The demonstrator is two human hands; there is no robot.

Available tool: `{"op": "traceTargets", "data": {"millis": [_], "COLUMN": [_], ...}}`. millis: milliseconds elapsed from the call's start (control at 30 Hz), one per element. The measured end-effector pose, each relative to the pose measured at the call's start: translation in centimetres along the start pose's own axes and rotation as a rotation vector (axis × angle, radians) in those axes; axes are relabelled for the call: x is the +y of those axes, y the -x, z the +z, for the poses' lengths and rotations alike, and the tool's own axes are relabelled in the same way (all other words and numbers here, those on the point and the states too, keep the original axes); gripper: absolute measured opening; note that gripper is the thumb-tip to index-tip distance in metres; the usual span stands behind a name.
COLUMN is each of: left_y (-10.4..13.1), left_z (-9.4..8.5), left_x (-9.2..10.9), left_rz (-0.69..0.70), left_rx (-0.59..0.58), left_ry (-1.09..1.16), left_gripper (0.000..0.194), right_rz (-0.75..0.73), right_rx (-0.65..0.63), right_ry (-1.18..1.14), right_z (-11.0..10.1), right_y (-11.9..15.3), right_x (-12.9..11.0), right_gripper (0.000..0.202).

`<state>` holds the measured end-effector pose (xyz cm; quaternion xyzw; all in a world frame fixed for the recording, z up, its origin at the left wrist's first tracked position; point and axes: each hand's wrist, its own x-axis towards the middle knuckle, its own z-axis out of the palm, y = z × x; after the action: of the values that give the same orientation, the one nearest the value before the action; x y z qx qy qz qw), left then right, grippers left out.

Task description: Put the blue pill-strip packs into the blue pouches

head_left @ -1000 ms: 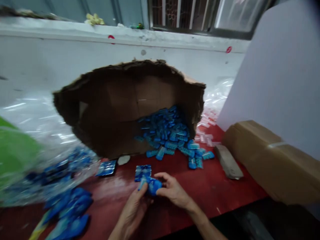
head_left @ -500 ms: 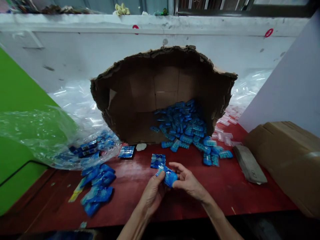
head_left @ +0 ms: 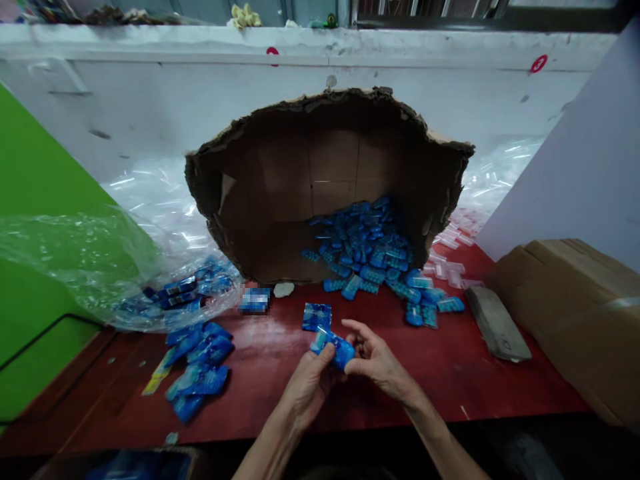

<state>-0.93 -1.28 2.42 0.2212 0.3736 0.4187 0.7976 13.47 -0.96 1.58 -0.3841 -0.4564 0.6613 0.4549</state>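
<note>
Resting between hands; blue packet

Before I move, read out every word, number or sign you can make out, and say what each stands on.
"3": on the red round sticker at the right of the wall.
Other red sticker, farther left: partly hidden, number unreadable.
Held blue packet and flat blue square: print too small and blurred.
Blue packs in the carton: too small.
Grey block: faint mark, unreadable.
</note>
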Motion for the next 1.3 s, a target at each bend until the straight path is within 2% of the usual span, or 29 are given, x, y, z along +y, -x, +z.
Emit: {"op": "traceTargets", "data": {"millis": [167, 333, 467, 633, 833, 1000, 1167, 1233, 1300], "left_y": [0.5, 0.6, 0.5, 0.4, 0.2, 0.3, -0.4, -0.5, -0.3], "left_z": [-0.1, -0.2, 0.0, 0.6, 0.4, 1.1, 2.1, 2.1, 2.0], "left_x": [0.0, -0.4, -0.5, 0.0, 0.9, 0.8, -0.2, -0.2, 0.1], "left_rz": [-0.043, -0.071, -0.068, -0.117, -0.212, -0.297, -0.142, -0.148, -0.190], "left_rx": [-0.093, -0.066, 0.016, 0.137, 0.128, 0.229, 0.305, 0.289, 0.236], "left_ry": [-0.013, 0.014, -0.020, -0.125, -0.120, -0.098, -0.170, -0.162, -0.140], "left_gripper": [0.017, 0.020, 0.026, 0.024, 0.031, 0.035, 0.032, 0.033, 0.034], "right_rz": [0.064, 0.089, 0.035, -0.039, -0.075, -0.065, -0.238, -0.211, -0.118], "right_rx": [-0.085, -0.200, -0.124, -0.047, -0.008, -0.081, 0.064, 0.038, -0.041], "right_ry": [-0.052, -0.081, -0.015, 0.073, 0.089, 0.119, 0.318, 0.238, 0.106], "right_z": [-0.1, -0.2, -0.2, 0.2, 0.5, 0.5, 0.1, -0.3, -0.7], "right_y": [0.3, 0.6, 0.7, 0.5, 0.3, 0.4, 0.5, 0.3, -0.1], "right_x": [-0.3, -0.4, 0.1, 0.7, 0.6, 0.7, 0.5, 1.0, 1.6], "right_gripper": [0.068, 0.064, 0.054, 0.054, 0.057, 0.062, 0.053, 0.053, 0.056]}}
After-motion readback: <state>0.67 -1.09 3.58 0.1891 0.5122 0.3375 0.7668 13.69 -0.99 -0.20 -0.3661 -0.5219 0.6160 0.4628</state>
